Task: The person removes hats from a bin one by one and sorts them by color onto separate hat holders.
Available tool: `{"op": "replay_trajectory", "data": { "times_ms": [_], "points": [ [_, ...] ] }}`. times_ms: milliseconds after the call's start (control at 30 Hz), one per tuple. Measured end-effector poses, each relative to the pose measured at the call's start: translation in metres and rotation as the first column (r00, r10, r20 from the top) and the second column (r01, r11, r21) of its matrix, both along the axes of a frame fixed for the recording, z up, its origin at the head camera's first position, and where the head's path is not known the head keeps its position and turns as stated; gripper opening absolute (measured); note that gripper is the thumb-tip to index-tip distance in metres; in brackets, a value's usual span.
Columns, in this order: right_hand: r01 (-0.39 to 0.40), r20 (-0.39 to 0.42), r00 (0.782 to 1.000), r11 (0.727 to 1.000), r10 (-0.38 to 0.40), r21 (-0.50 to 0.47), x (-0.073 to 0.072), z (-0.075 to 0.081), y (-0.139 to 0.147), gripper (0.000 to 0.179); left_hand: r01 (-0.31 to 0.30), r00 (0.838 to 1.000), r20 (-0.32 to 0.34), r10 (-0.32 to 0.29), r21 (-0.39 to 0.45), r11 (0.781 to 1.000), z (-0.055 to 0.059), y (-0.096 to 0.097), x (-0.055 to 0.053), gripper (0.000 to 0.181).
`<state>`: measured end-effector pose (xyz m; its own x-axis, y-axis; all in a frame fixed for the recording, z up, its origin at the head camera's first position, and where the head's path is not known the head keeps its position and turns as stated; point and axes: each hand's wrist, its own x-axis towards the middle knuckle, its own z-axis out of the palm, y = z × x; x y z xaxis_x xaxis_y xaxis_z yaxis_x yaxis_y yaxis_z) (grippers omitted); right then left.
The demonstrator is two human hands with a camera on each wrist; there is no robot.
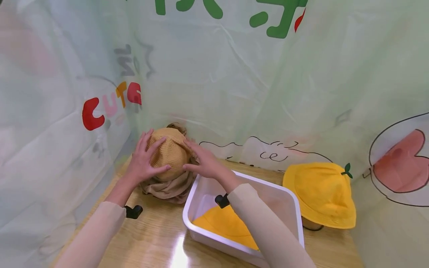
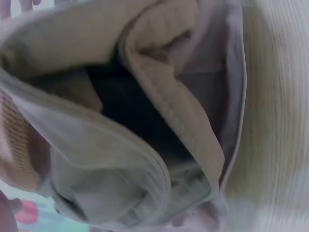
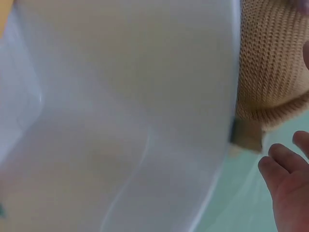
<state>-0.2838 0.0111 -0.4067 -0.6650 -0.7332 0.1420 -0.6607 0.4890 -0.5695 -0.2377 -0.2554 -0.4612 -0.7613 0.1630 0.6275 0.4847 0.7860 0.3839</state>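
A tan knitted hat (image 1: 171, 154) sits on top of a crumpled taupe cloth item (image 1: 171, 190) at the back left of the table. My left hand (image 1: 142, 162) rests on the hat's left side with fingers spread. My right hand (image 1: 207, 162) is at its right side, thumb apart from the fingers. Ribbed knit of the hat (image 3: 270, 58) shows past the bin in the right wrist view. The left wrist view looks into the folds of the taupe cloth (image 2: 120, 150), with a dark hollow between them. Something brown and hair-like (image 1: 177, 127) shows behind the hat.
A white plastic bin (image 1: 189, 219) stands under my right forearm, with a yellow hat (image 1: 222, 223) inside. Right of it, another yellow hat (image 1: 321, 190) with a green sprout rests on the wooden table (image 1: 140, 242). Printed curtains (image 1: 214, 74) hang behind and at both sides.
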Motion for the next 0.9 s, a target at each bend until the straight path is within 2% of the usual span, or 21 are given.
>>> {"op": "replay_trajectory", "data": {
  "times_ms": [67,167,233,300,433,467,567,767,900],
  "points": [
    [0.004,-0.028,1.000,1.000,-0.005,-0.018,0.004,0.003,0.012,0.080,0.002,1.000,-0.010,-0.002,0.017,1.000,0.005,0.006,0.006,0.087],
    [-0.023,-0.066,0.998,0.999,0.020,-0.044,0.009,0.003,0.031,0.067,0.041,0.994,-0.103,-0.035,0.060,0.997,0.014,0.021,0.020,0.076],
    [-0.058,-0.058,0.997,0.997,0.055,-0.057,0.013,0.001,0.044,0.060,0.076,0.980,-0.189,-0.060,0.079,0.994,0.021,0.033,0.030,0.072],
    [-0.089,-0.022,0.996,0.994,0.088,-0.065,0.018,0.000,0.056,0.056,0.117,0.959,-0.267,-0.092,0.080,0.990,0.027,0.045,0.040,0.071],
    [-0.082,0.049,0.995,0.995,0.085,-0.048,0.027,-0.002,0.081,0.056,0.184,0.930,-0.329,-0.165,0.029,0.982,0.038,0.069,0.059,0.067],
    [-0.073,0.066,0.995,0.997,0.075,-0.033,0.029,-0.002,0.086,0.056,0.198,0.924,-0.335,-0.183,0.011,0.980,0.040,0.074,0.064,0.067],
    [-0.046,0.118,0.992,0.999,0.044,0.013,0.033,-0.004,0.102,0.055,0.212,0.923,-0.319,-0.216,-0.049,0.976,0.042,0.089,0.077,0.067],
    [-0.028,0.240,0.971,0.990,-0.006,0.137,0.040,-0.006,0.129,0.051,0.221,0.936,-0.241,-0.255,-0.160,0.962,0.035,0.111,0.095,0.072],
    [-0.040,0.284,0.959,0.979,-0.019,0.201,0.045,-0.007,0.142,0.051,0.207,0.948,-0.198,-0.248,-0.209,0.956,0.025,0.121,0.104,0.076]
  ]
}}
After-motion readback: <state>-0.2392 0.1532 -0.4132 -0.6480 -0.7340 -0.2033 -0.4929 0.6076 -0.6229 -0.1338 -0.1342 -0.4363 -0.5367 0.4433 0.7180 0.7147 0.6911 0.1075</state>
